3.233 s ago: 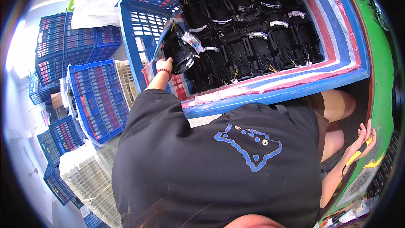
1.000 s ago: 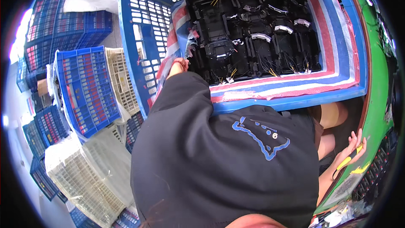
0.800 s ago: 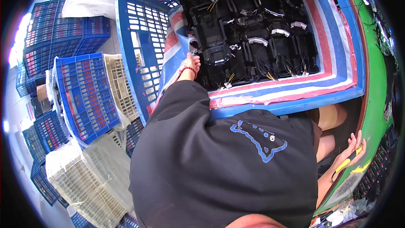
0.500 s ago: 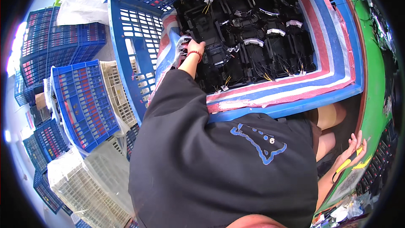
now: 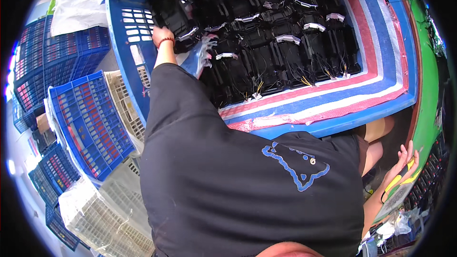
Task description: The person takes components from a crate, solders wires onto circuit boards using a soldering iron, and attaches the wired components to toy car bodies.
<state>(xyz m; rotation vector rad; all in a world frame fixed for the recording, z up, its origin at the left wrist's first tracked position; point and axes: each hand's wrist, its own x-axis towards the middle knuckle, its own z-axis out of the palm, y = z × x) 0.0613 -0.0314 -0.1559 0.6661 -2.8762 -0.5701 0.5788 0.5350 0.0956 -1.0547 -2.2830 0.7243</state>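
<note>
My left hand grips the lower left side of a black plastic housing with a white strip connector and thin yellow wires. This housing sits tilted at the left wall of a large blue crate, above the frayed edge of a striped liner. Beside it, rows of similar black housings fill the crate, with white connectors and loose wires. Low at the right, my right hand holds a tool with yellow-and-black handles by the green table edge; the tool's head cannot be made out.
A green tabletop runs along the right, with dark parts and clear plastic bits on it. Stacked blue crates and pale crates under plastic sheeting stand at the left. A white sack lies on the far left stack.
My left hand has moved left and slightly away with the black housing, which now stands by the crate's left wall. The view has shifted a little; my right hand keeps its tool.
</note>
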